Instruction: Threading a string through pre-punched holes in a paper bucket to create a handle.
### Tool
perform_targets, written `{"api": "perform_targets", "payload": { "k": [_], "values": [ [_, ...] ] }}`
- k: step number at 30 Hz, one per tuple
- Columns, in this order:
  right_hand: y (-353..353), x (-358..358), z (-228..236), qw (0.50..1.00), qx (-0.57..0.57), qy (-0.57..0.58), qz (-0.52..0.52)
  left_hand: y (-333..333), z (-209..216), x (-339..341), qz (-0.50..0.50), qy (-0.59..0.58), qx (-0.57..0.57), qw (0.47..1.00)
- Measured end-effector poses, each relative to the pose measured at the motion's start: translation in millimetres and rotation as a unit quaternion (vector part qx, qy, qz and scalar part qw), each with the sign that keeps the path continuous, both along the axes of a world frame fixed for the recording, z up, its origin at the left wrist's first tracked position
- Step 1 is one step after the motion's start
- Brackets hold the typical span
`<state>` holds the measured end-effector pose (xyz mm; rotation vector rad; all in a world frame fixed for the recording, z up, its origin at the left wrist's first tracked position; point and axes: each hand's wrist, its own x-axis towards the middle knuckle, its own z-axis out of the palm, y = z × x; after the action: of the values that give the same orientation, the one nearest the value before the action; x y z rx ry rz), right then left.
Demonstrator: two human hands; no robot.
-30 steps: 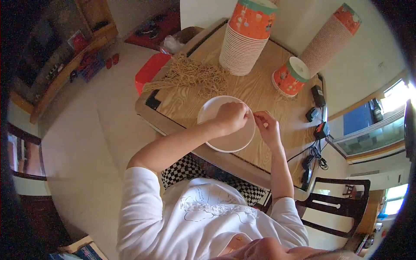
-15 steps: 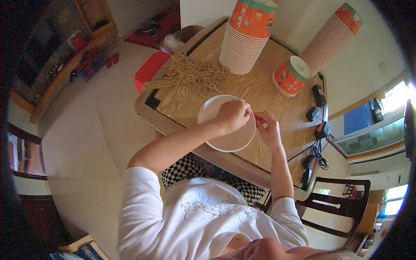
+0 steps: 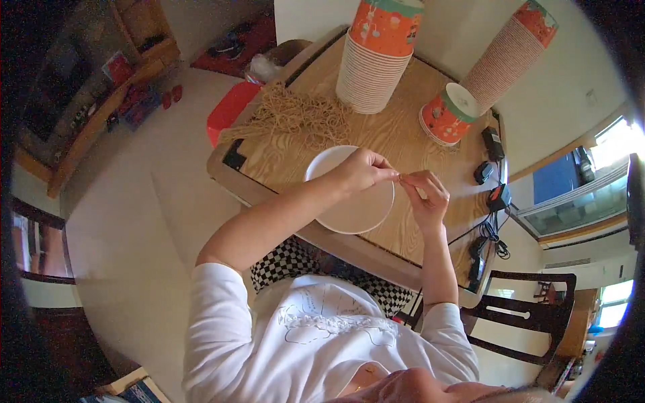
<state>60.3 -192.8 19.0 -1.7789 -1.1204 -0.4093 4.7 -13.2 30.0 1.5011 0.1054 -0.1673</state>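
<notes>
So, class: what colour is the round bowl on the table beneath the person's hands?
The bowl is plain white, seen best in the head view, lying on the light wooden table.

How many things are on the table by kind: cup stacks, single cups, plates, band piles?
Tall stacks of paper cups: 2
Single orange cup on its side: 1
White plate: 1
Pile of tan rubber bands: 1
Total: 5
</notes>
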Motion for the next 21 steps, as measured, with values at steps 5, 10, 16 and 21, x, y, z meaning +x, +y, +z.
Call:
{"api": "perform_targets", "payload": {
  "k": [5,10,16,21],
  "values": [
    [-2.2,1.5,-3.1,1.0,-0.013,0.006,0.005,-5.2,-9.2,1.9,0.014,-0.035,0.046,0.998],
    [-3.3,8.1,-23.4,0.995,-0.061,0.069,0.036,-10.2,-20.5,3.9,0.063,-0.14,0.075,0.985],
    [-0.1,-1.6,-14.4,0.995,-0.015,0.1,0.025,-6.3,-24.7,4.3,0.069,-0.134,0.117,0.982],
    [0.1,1.9,-19.9,0.996,0.009,0.083,0.021,-6.2,-30.0,5.7,0.05,-0.116,0.038,0.991]
  ]
}}
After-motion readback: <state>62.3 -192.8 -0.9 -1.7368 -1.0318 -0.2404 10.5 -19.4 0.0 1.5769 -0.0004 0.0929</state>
